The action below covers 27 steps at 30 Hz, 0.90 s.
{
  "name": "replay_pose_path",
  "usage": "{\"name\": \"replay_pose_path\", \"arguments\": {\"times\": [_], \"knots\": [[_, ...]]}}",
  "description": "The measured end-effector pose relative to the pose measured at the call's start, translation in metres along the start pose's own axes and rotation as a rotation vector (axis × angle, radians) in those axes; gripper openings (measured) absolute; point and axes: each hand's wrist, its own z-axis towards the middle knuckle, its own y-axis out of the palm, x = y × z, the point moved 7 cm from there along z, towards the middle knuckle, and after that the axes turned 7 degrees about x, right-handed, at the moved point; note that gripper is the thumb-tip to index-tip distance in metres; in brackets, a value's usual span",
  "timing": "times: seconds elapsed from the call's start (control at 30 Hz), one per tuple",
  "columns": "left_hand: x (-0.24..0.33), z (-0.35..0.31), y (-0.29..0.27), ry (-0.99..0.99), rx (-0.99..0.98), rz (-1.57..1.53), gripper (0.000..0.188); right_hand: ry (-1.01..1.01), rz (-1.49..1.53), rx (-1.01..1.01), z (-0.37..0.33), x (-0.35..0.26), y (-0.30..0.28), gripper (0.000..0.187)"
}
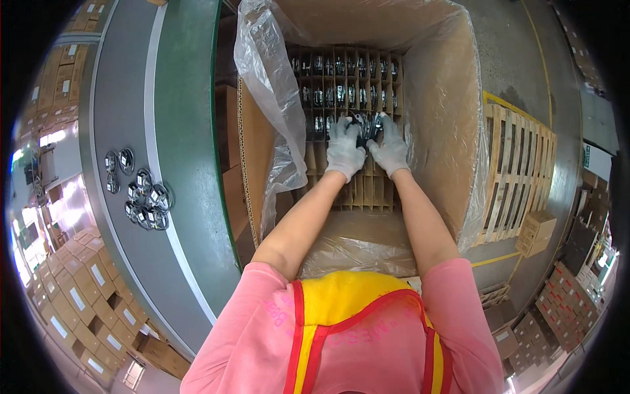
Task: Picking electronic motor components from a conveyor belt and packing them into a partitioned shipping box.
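Both my hands wear white gloves and reach into a large cardboard box (446, 131) lined with clear plastic. Inside it, a brown cardboard divider grid (367, 190) forms rows of narrow slots. Dark shiny round parts (339, 96) stand on edge in the far rows. My left hand (345, 150) and my right hand (391, 148) are close together at the third row, fingers curled around dark glossy parts (362, 128) between them. The fingers partly hide these parts, and their exact kind is unclear. Nearer slots below my hands look bare.
Left of the box runs a conveyor with a grey belt (125, 262) and a green side rail (187, 131). Several loose dark round parts (146, 200) lie on the belt. To the right are a wooden pallet (515, 177) and a small carton (535, 234). Clear plastic (275, 98) drapes over the box's left wall.
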Motion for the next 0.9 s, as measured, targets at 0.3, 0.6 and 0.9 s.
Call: {"name": "replay_pose_path", "arguments": {"times": [0.3,0.6,0.9], "knots": [[-0.011,0.001,0.018,-0.151,0.023,0.075,0.049,0.213,0.149,-0.145,0.006,0.03,-0.002,0.052],[-0.035,0.015,0.016,-0.106,0.235,-0.349,0.032,0.367,-0.049,-0.209,0.016,0.022,0.006,0.036],[-0.092,0.005,0.023,-0.608,0.333,-0.658,0.034,0.236,0.223,-0.31,0.009,-0.024,0.021,0.043]]}}
